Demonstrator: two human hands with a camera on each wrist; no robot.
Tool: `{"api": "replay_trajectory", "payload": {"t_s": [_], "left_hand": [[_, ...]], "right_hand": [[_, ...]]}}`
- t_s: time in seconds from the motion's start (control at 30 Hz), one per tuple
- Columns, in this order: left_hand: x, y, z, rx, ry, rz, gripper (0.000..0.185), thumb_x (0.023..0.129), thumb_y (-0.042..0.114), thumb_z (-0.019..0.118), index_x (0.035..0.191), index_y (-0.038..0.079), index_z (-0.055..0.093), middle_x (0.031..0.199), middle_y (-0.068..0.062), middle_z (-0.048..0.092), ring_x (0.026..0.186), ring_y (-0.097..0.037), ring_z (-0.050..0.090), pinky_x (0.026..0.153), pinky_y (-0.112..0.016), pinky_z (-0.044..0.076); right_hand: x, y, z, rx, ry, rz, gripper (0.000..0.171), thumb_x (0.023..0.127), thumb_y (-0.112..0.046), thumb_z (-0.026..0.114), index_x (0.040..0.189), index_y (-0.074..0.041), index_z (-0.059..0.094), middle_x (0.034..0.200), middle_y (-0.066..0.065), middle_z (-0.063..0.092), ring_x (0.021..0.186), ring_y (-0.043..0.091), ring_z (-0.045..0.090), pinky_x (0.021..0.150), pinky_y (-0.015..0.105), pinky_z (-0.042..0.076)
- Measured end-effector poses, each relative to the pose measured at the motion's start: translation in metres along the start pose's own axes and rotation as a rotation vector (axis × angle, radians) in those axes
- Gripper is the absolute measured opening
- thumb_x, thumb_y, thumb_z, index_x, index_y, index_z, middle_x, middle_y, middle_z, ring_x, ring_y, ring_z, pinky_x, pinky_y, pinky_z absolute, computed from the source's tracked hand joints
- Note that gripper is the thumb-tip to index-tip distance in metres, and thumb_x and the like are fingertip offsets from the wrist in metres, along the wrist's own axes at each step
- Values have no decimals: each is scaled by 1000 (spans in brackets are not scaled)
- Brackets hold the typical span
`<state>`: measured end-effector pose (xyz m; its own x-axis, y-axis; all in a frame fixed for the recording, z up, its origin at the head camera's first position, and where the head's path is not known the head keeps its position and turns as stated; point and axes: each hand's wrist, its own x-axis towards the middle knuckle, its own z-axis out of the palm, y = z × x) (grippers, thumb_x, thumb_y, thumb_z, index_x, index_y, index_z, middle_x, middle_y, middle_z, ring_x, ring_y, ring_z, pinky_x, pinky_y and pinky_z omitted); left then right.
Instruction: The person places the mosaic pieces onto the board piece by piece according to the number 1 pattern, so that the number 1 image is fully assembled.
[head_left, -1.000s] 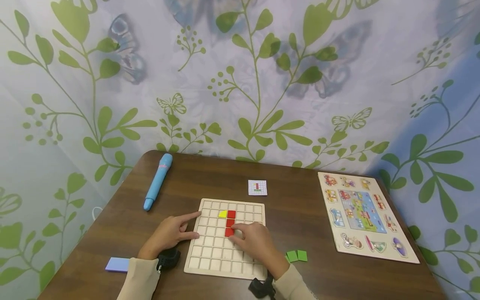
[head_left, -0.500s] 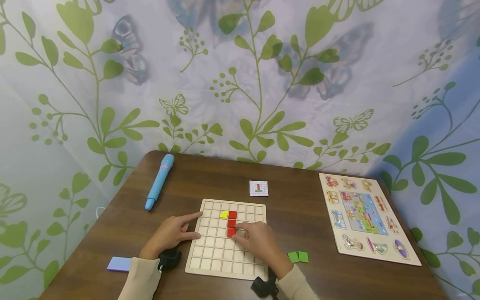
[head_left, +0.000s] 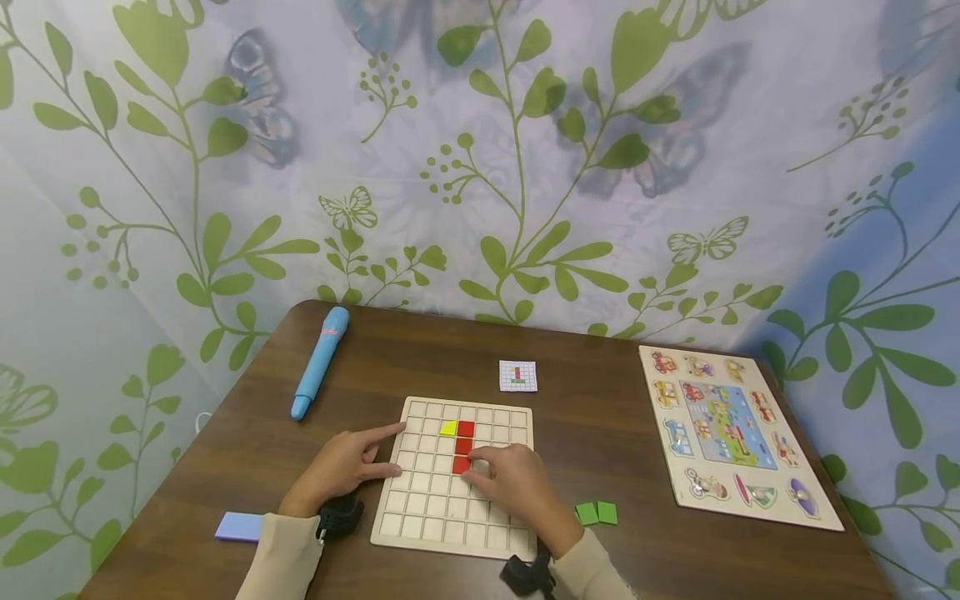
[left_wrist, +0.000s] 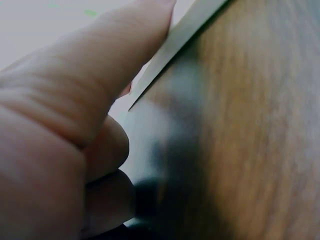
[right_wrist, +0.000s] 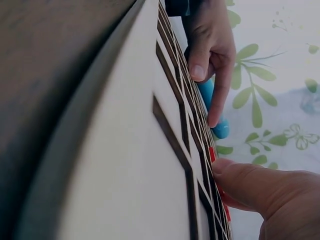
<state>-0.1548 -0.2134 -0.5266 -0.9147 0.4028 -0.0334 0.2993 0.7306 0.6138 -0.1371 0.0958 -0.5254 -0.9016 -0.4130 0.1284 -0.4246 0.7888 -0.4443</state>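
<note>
A pale wooden grid board (head_left: 420, 504) lies on the table. In one column of it sit red square tiles (head_left: 466, 428), with a yellow tile (head_left: 448, 427) with a slanted side left of the top one. My right hand (head_left: 517, 483) pinches the lowest red tile (head_left: 461, 465) between thumb and index finger, seen edge-on in the right wrist view. My left hand (head_left: 337, 467) touches the board's left edge with straight thumb and index finger; its other fingers are curled under. The left wrist view shows that hand (left_wrist: 60, 100) close up against the board's edge (left_wrist: 170, 50).
Green square tiles (head_left: 607, 512) lie right of the board. Behind it is a small pattern card (head_left: 517, 377). A blue toy microphone (head_left: 318, 362) is at back left, a lavender flat block (head_left: 238, 527) by the left sleeve, and a wooden picture puzzle (head_left: 731, 433) at the right.
The camera view has shifted slightly. Both hands stay in nearly the same place, the right one still at the lowest red tile.
</note>
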Motion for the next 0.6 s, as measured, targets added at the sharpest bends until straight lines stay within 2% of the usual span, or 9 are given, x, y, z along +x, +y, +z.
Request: {"api": "replay_trajectory", "payload": {"t_s": [0.2, 0.43, 0.6], "left_hand": [[0, -1, 0, 0, 1, 4, 68, 86, 48, 80, 146, 22, 60, 59, 14, 36, 52, -2, 30, 50, -23, 27], [-1, -1, 1, -2, 3, -1, 68, 86, 48, 79, 146, 22, 60, 59, 13, 37, 51, -2, 31, 50, -23, 28], [0, -1, 1, -2, 3, -9, 68, 85, 48, 80, 146, 22, 60, 59, 13, 38, 52, -2, 31, 51, -23, 28]], "right_hand": [[0, 1, 1, 31, 24, 0, 27, 89, -39, 80, 110, -20, 81, 48, -17, 32, 52, 1, 29, 51, 24, 25], [-2, 8, 0, 51, 72, -6, 23, 88, -38, 81, 102, -20, 82, 50, -20, 38, 52, 2, 31, 54, 23, 33], [-7, 16, -13, 82, 113, 39, 26, 88, -41, 81, 105, -21, 81, 50, -17, 32, 50, 1, 25, 51, 23, 29]]}}
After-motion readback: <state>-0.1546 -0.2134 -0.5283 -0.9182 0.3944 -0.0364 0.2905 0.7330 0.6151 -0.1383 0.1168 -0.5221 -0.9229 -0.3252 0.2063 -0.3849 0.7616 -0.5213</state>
